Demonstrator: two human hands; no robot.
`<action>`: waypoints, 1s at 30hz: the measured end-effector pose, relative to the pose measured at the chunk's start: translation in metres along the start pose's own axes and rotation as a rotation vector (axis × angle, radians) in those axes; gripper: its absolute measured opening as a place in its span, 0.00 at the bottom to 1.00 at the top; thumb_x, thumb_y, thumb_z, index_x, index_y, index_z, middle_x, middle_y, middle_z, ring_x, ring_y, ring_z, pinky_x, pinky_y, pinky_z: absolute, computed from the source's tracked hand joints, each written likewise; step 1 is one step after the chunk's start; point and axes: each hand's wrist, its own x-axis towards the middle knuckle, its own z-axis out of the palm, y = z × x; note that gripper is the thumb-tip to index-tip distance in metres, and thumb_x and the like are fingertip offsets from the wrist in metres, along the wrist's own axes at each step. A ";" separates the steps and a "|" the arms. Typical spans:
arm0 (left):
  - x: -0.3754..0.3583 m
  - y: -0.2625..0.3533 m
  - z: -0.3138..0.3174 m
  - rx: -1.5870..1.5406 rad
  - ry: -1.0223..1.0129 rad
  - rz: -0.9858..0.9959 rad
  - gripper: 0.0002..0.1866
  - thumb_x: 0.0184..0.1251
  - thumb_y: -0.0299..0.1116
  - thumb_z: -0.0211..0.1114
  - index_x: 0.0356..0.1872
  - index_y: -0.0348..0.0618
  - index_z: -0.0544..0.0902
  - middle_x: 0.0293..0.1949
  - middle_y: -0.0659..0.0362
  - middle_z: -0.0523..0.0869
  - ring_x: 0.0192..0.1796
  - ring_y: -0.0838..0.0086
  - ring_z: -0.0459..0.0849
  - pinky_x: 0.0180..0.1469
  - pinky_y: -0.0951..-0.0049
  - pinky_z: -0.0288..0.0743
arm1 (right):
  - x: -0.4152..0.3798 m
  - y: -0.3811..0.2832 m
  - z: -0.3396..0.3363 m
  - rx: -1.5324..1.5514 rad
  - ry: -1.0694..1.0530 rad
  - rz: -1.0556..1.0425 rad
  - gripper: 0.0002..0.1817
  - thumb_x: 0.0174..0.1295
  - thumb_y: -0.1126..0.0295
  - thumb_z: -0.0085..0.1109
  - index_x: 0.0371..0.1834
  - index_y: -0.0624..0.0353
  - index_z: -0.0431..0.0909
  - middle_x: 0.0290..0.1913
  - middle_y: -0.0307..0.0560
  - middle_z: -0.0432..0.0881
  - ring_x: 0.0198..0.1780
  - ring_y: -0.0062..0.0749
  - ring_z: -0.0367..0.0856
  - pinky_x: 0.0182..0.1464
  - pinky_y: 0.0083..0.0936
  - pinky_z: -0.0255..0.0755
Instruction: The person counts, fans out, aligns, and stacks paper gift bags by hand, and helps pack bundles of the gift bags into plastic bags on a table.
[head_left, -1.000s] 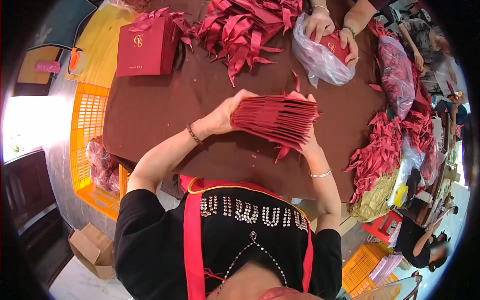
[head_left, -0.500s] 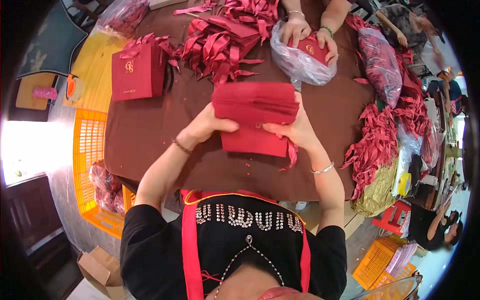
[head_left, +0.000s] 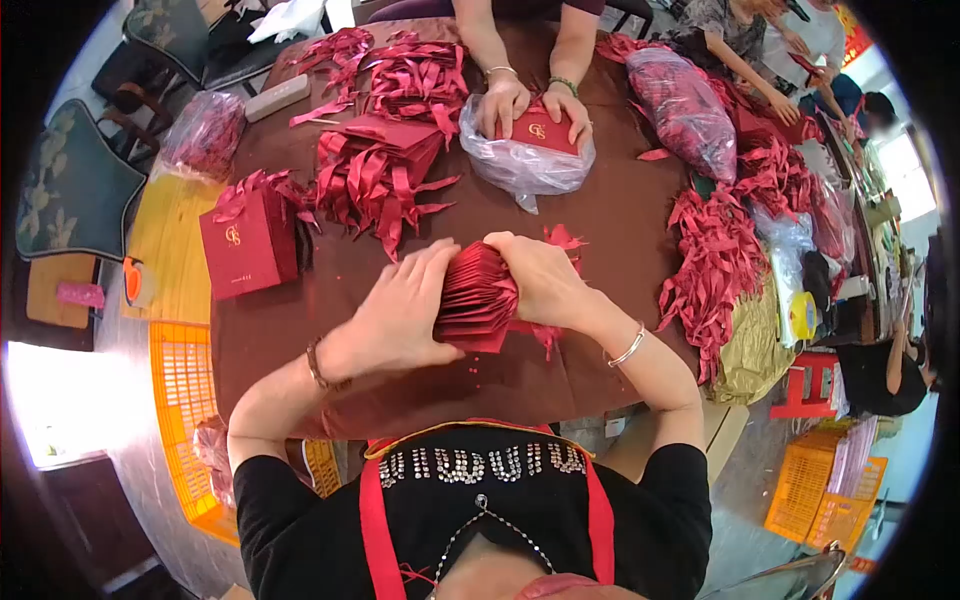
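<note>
Just in front of me, above the brown cloth, I have a thick stack of flat red gift bags (head_left: 476,300) with its many edges turned up. My left hand (head_left: 395,305) presses on the stack's left side, thumb toward me and fingers at the far end. On the opposite side my right hand (head_left: 543,280) is closed around it. Red ribbon ends stick out to the right, behind and below the right hand. Farther left stands a group of red gift bags (head_left: 240,245) with gold lettering and ribbon handles.
Across the brown-covered table (head_left: 610,260), another person's hands (head_left: 505,105) push red bags into a clear plastic bag (head_left: 528,175). Piles of ribboned bags (head_left: 385,175) lie at back left. Wrapped bundles (head_left: 685,110) and ribbons (head_left: 700,270) line the right edge. An orange crate (head_left: 185,420) stands left.
The stack has turned from lying broadside to edges up, and has come lower and closer to me. Both hands have shifted to its two sides. My view has tilted up.
</note>
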 end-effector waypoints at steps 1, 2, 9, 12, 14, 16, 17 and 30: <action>-0.002 0.003 0.003 0.002 -0.007 0.009 0.49 0.36 0.46 0.75 0.60 0.33 0.60 0.56 0.46 0.70 0.60 0.54 0.68 0.59 0.58 0.63 | 0.000 -0.004 -0.002 0.000 0.009 0.008 0.29 0.43 0.68 0.68 0.48 0.61 0.64 0.36 0.55 0.76 0.40 0.50 0.77 0.41 0.37 0.70; -0.003 0.005 0.008 -0.010 0.058 -0.014 0.47 0.37 0.44 0.74 0.59 0.33 0.61 0.54 0.46 0.71 0.59 0.53 0.68 0.59 0.59 0.63 | 0.001 -0.008 -0.006 0.027 -0.001 0.020 0.26 0.46 0.67 0.65 0.48 0.61 0.65 0.36 0.54 0.77 0.39 0.49 0.77 0.40 0.38 0.71; 0.002 -0.013 0.026 -0.245 0.252 -0.056 0.38 0.39 0.34 0.74 0.56 0.41 0.65 0.45 0.48 0.77 0.46 0.54 0.78 0.47 0.62 0.73 | 0.001 -0.007 0.004 -0.088 0.016 -0.062 0.26 0.47 0.60 0.64 0.47 0.58 0.67 0.34 0.51 0.77 0.37 0.47 0.76 0.38 0.39 0.70; 0.003 -0.020 0.035 -0.193 0.275 -0.026 0.29 0.40 0.31 0.72 0.47 0.40 0.69 0.38 0.49 0.79 0.40 0.54 0.79 0.41 0.63 0.74 | 0.006 -0.010 0.002 -0.126 -0.063 -0.003 0.34 0.39 0.55 0.70 0.48 0.60 0.68 0.36 0.50 0.75 0.41 0.46 0.75 0.42 0.37 0.68; 0.000 -0.025 0.039 -0.206 0.239 -0.057 0.27 0.41 0.30 0.71 0.45 0.40 0.70 0.35 0.49 0.79 0.39 0.54 0.79 0.39 0.63 0.74 | 0.005 -0.017 -0.009 -0.166 -0.090 -0.072 0.37 0.38 0.52 0.71 0.50 0.61 0.67 0.40 0.50 0.75 0.45 0.46 0.73 0.46 0.35 0.66; -0.002 -0.026 0.041 -0.250 0.293 -0.056 0.20 0.43 0.28 0.69 0.38 0.38 0.72 0.29 0.49 0.80 0.32 0.55 0.80 0.35 0.65 0.73 | 0.005 -0.025 -0.035 -0.196 -0.016 -0.136 0.43 0.37 0.50 0.71 0.55 0.61 0.65 0.47 0.49 0.73 0.52 0.44 0.70 0.54 0.34 0.62; -0.005 -0.027 0.042 -0.247 0.299 -0.057 0.20 0.43 0.28 0.69 0.38 0.38 0.72 0.29 0.49 0.80 0.32 0.55 0.80 0.35 0.65 0.73 | 0.001 -0.024 -0.050 -0.175 0.073 -0.137 0.45 0.37 0.49 0.72 0.58 0.61 0.63 0.51 0.48 0.71 0.56 0.43 0.67 0.58 0.35 0.59; -0.009 -0.030 0.032 -0.593 0.372 -0.349 0.21 0.43 0.26 0.73 0.40 0.37 0.75 0.32 0.58 0.84 0.36 0.81 0.80 0.42 0.76 0.74 | -0.061 0.013 0.066 0.952 -0.105 0.578 0.40 0.45 0.67 0.70 0.63 0.60 0.62 0.60 0.49 0.69 0.63 0.43 0.64 0.66 0.34 0.56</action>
